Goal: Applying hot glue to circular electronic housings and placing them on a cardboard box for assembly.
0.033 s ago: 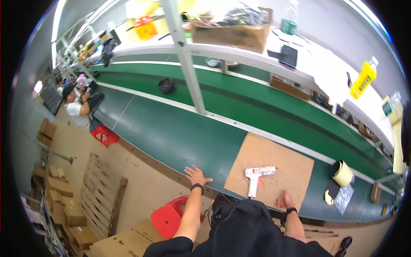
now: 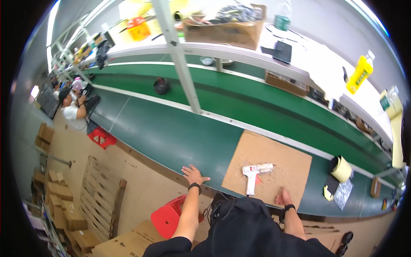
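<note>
Right grip (image 2: 284, 197) loosely curled, indistinct

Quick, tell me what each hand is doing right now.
Left hand: open, fingers spread at the green table's near edge, holding nothing.
Right hand: loosely open by the cardboard's near edge, nothing visible in it.

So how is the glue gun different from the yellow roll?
The glue gun is mostly white with some red, while the roll is pale yellow. The gun has a long barrel and a handle; the roll is a round tube. The gun lies on the cardboard, but the roll sits right of it. Both are at the green table.
</note>
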The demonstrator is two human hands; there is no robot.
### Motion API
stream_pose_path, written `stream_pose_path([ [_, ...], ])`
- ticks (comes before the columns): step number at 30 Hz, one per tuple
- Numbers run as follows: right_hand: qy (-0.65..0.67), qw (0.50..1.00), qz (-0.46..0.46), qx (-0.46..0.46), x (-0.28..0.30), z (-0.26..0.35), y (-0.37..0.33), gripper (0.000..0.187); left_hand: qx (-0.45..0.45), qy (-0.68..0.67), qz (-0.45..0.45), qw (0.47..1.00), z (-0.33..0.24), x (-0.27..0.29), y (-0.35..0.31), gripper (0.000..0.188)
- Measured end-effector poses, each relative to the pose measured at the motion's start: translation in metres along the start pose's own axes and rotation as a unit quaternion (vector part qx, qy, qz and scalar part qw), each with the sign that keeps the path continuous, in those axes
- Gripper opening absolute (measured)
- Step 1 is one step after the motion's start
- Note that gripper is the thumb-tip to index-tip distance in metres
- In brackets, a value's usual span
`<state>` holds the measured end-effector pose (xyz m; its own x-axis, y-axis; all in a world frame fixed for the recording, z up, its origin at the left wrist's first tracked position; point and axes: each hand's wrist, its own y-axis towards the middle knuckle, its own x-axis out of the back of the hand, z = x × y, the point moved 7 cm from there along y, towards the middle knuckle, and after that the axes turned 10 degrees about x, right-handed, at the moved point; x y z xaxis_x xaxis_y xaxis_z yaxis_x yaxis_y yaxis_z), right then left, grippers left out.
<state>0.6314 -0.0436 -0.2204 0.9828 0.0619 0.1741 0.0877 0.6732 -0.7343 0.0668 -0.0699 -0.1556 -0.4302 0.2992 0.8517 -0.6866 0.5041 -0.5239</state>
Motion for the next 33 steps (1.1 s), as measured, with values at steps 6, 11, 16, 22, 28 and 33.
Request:
stream_pose_path([
  [6,-0.034,0.994,-0.100,0.041,-0.007,0.018,-0.020,0.078,0.003,-0.005,-0.008,1.000,0.000,0.002,0.009,0.150],
  [11,-0.035,0.985,-0.159,0.058,-0.008,0.020,-0.022,0.079,0.002,0.026,-0.001,1.000,0.002,-0.001,0.016,0.151],
  [16,-0.086,0.978,-0.181,0.057,-0.008,0.024,-0.029,0.083,0.033,0.021,-0.014,0.999,0.009,-0.003,0.023,0.151],
  [22,-0.120,0.967,-0.212,0.076,-0.005,0.024,-0.034,0.086,0.031,0.014,-0.003,0.999,0.005,-0.002,0.017,0.149],
  [28,-0.131,0.969,-0.194,0.073,-0.007,0.025,-0.032,0.087,0.044,0.012,-0.001,0.999,0.005,0.000,0.017,0.148],
  [33,-0.126,0.972,-0.182,0.073,-0.004,0.026,-0.033,0.086,0.053,0.020,0.014,0.998,0.003,0.001,0.017,0.150],
])
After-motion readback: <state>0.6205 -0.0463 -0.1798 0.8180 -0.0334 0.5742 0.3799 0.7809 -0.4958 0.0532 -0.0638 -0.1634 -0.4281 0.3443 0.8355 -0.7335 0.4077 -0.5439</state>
